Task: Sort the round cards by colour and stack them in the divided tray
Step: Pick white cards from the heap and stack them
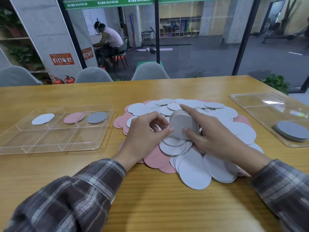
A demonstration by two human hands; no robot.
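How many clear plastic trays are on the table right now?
2. The left tray sits left of the card pile, with white cards, pink cards and grey cards in its far row. The right tray sits at the right edge of the table, holding a grey stack.

Cards (194,171) in pile white and pink, clear tray (50,141) holds white, pink, grey ones, sleeves (75,195) brown plaid, table (158,206) yellow woodgrain.

Wooden table (150,206), grey chairs (149,72) at its far edge, red fire extinguishers (69,79) on floor left, seated person (108,37) behind glass, cubby shelf (179,27), green banner (108,3) overhead, plant (275,82) right.
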